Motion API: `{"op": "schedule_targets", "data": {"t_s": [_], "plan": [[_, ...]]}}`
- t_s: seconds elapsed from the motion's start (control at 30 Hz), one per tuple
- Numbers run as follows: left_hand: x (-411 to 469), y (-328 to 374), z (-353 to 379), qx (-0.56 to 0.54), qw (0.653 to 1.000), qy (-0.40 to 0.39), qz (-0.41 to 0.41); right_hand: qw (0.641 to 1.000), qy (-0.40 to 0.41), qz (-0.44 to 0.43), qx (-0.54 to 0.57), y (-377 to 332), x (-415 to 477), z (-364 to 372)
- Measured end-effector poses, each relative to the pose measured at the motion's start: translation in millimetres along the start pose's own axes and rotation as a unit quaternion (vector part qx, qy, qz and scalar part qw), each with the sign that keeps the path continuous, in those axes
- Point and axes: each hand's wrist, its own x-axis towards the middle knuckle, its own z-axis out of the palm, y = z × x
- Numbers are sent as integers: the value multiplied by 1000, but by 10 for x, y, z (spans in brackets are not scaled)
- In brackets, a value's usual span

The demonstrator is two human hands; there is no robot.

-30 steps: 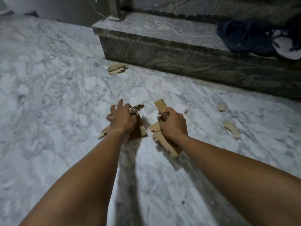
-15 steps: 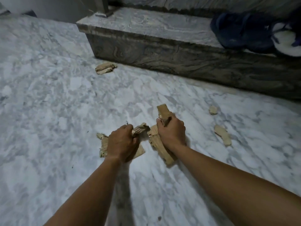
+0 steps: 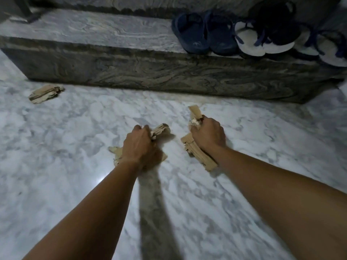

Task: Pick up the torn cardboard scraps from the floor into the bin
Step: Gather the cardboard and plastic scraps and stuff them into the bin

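Observation:
Both my hands hold torn brown cardboard scraps just above the white marble floor (image 3: 56,166). My left hand (image 3: 139,147) grips a crumpled bunch of scraps (image 3: 161,130) that stick out past its fingers and below its wrist. My right hand (image 3: 207,135) grips a longer bunch of scraps (image 3: 199,156), one end pointing up, the other running back under my forearm. One more folded scrap (image 3: 46,93) lies on the floor at the far left, near the step. No bin is in view.
A dark veined stone step (image 3: 150,76) runs across the back. On it at the right stand blue slippers (image 3: 202,32) and white flip-flops (image 3: 262,44) with a dark shoe on top.
The view has swung right and closer to the step. My hands have moved apart with their scraps. The two small scraps seen earlier on the right are out of sight now.

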Motion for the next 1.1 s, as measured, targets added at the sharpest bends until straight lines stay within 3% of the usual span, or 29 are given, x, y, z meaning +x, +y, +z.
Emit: {"op": "schedule_targets", "data": {"t_s": [0.13,0.3,0.5,0.8,1.1], "plan": [[-70,-144,161,21,1000,16,-11,997,-43,-36,-61,-11,101,221],[-75,-122,105,16,1000,-7,-9,996,-61,-21,-54,-111,124,207],[-260,-247,53,51,998,-34,25,987,60,131,63,71,-16,-319],[-1071,-96,5,35,997,-56,47,998,-52,-14,-18,233,-1090,-32],[-1451,-136,-241,-72,996,-47,-30,994,-73,-3,77,-28,-1346,41]]}}
